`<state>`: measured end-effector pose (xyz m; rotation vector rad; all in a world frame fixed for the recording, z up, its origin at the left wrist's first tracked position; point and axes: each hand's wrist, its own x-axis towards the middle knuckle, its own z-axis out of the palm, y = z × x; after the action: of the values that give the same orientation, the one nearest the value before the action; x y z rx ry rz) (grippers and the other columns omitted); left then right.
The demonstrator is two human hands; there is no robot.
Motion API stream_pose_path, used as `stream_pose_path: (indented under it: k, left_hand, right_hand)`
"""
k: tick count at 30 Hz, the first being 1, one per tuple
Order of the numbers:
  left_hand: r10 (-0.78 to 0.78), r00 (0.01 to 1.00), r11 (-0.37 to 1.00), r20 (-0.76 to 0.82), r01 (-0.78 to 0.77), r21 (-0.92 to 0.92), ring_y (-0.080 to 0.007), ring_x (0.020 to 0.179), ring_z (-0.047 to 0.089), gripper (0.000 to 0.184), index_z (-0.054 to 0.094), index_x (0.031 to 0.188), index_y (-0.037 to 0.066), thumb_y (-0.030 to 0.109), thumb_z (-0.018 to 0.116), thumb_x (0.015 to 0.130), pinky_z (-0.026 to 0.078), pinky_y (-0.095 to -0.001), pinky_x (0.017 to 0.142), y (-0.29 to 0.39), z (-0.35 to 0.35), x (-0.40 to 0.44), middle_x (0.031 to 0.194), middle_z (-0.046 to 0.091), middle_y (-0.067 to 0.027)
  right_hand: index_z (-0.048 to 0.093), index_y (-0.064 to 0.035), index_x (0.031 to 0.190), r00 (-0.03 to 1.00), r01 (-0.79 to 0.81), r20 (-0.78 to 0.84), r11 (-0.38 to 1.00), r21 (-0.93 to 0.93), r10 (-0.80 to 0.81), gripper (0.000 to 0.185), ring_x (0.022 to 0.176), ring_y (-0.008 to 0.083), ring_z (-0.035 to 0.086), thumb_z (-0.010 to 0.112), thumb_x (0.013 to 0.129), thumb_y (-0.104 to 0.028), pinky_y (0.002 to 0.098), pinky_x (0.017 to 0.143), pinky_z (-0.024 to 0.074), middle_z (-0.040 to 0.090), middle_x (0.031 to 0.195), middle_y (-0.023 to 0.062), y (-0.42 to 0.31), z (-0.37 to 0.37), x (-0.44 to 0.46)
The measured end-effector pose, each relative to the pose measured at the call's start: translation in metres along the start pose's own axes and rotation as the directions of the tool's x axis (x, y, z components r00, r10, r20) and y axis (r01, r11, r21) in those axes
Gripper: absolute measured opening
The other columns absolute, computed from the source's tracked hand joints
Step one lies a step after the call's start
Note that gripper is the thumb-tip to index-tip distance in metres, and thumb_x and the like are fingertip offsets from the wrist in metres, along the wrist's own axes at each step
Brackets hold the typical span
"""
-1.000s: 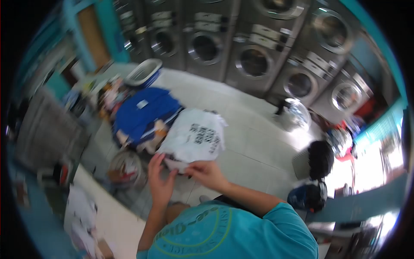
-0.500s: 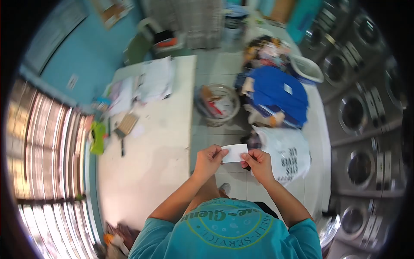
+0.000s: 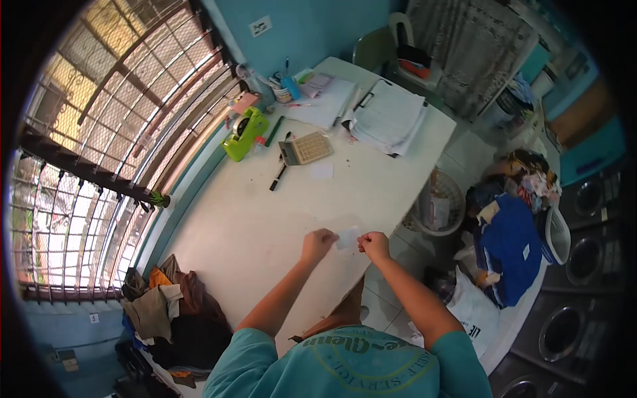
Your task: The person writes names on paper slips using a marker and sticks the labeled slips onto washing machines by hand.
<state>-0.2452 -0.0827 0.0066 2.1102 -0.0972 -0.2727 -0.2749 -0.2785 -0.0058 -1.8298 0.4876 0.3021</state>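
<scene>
A small white slip of paper (image 3: 347, 238) is stretched between my two hands, low over the white table near its right edge. My left hand (image 3: 318, 245) is closed in a pinch at the slip's left edge, slightly blurred. On the opposite edge, the fingertips of my right hand (image 3: 375, 246) pinch the paper too. Farther up the table lie a calculator (image 3: 310, 148), a black marker (image 3: 278, 178) and another small paper piece (image 3: 322, 171). Whether anything is written on the held slip cannot be made out.
The white table (image 3: 265, 219) holds a green tape dispenser (image 3: 246, 136), a clipboard with papers (image 3: 388, 119) and a pen cup (image 3: 282, 94). Clothes (image 3: 179, 312) are heaped at lower left. On the right are a wastebasket (image 3: 443, 202), a blue garment (image 3: 509, 245) and front-loading machines (image 3: 564, 331).
My view has turned left toward the table and window. The slip, still between both hands, has gone from over the floor gap to above the table.
</scene>
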Motion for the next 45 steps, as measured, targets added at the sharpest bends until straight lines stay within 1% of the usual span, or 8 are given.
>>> stream_pose_path:
  k: [6,15,18,21,23,35,40,45]
  left_hand:
    - [0.347,0.838,0.866,-0.421,-0.113,0.487,-0.0322,0.077,0.061,0.007,0.064,0.083,0.003,0.004,0.061,0.076,0.049,-0.0398,0.067,-0.049,-0.087,0.127,0.092,0.064,-0.0139]
    - [-0.018,0.930,0.757,-0.367,0.252,0.602,-0.0389,0.081,0.060,0.019,0.065,0.087,0.000,0.013,0.065,0.074,0.050,-0.0438,0.074,-0.097,-0.128,0.155,0.095,0.061,-0.0208]
    - [-0.274,0.942,0.957,-0.195,0.288,0.044,-0.0265,0.061,0.062,0.016,0.064,0.084,-0.001,0.012,0.067,0.075,0.052,-0.0362,0.059,-0.085,-0.118,0.108,0.078,0.065,-0.0143]
    - [-0.234,0.937,0.713,0.259,0.347,-0.610,-0.0139,0.055,0.059,0.013,0.062,0.086,0.000,0.009,0.067,0.079,0.050,-0.0274,0.049,-0.027,-0.084,0.049,0.070,0.062,-0.0068]
    - [-0.174,0.909,0.589,0.378,0.404,-0.700,-0.0146,0.053,0.058,0.011,0.059,0.086,0.003,0.006,0.067,0.079,0.050,-0.0283,0.049,0.007,-0.065,0.017,0.068,0.061,-0.0066]
    - [-0.259,0.845,0.481,0.468,0.533,-0.696,-0.0030,0.037,0.029,0.032,0.046,0.064,0.011,0.023,0.069,0.083,0.016,-0.0212,0.034,0.044,-0.055,0.005,0.052,0.043,0.0041]
    - [-0.388,0.811,0.442,0.438,0.581,-0.683,-0.0053,0.034,0.029,0.034,0.046,0.062,0.012,0.026,0.067,0.085,0.019,-0.0220,0.033,0.043,-0.054,0.018,0.049,0.040,0.0044]
    - [-0.531,0.843,0.218,-0.088,0.035,-0.975,-0.0024,0.038,0.031,0.034,0.043,0.063,0.016,0.030,0.060,0.089,0.021,-0.0193,0.032,-0.002,-0.126,0.067,0.050,0.036,0.0061]
  right_hand:
    - [0.066,-0.0018,0.074,1.000,-0.009,-0.012,0.985,-0.170,0.007,0.019,0.056,0.0172,0.062,0.065,0.083,-0.018,0.0315,0.056,0.0484,0.064,0.061,0.0063,-0.009,0.021,0.041]
    - [0.064,-0.0036,0.085,0.937,0.121,-0.246,0.891,-0.438,-0.249,0.014,0.071,0.0229,0.062,0.067,0.082,-0.017,0.0344,0.063,0.0495,0.065,0.081,0.0113,0.025,0.018,0.023]
    - [0.062,-0.0040,0.088,0.926,0.242,-0.177,0.885,-0.398,-0.332,0.012,0.073,0.0266,0.061,0.064,0.083,-0.015,0.0368,0.064,0.0489,0.063,0.085,0.0124,0.021,0.020,0.007]
    - [0.057,-0.0034,0.094,0.803,0.552,-0.078,0.787,-0.277,-0.591,0.014,0.073,0.0302,0.060,0.061,0.086,-0.015,0.0387,0.065,0.0474,0.061,0.085,0.0141,-0.023,0.039,-0.012]
    - [0.055,-0.0025,0.097,0.647,0.731,-0.049,0.637,-0.244,-0.761,0.017,0.073,0.0308,0.059,0.060,0.087,-0.016,0.0388,0.064,0.0467,0.061,0.084,0.0147,-0.045,0.039,-0.024]
    - [0.047,-0.0029,0.087,0.852,0.085,0.505,0.989,0.124,-0.137,0.021,0.056,0.0265,0.047,0.049,0.095,-0.022,0.0356,0.056,0.0412,0.051,0.066,0.0133,-0.071,0.031,-0.053]
    - [0.044,-0.0027,0.086,0.868,0.479,0.285,0.837,-0.265,-0.406,0.022,0.059,0.0327,0.054,0.051,0.093,-0.022,0.0402,0.055,0.0425,0.056,0.071,0.0148,-0.079,0.035,-0.052]
    - [0.044,-0.0030,0.087,0.807,0.588,0.344,0.594,-0.549,-0.480,0.023,0.069,0.0327,0.060,0.057,0.089,-0.022,0.0454,0.064,0.0441,0.061,0.080,0.0132,-0.068,0.015,-0.059]
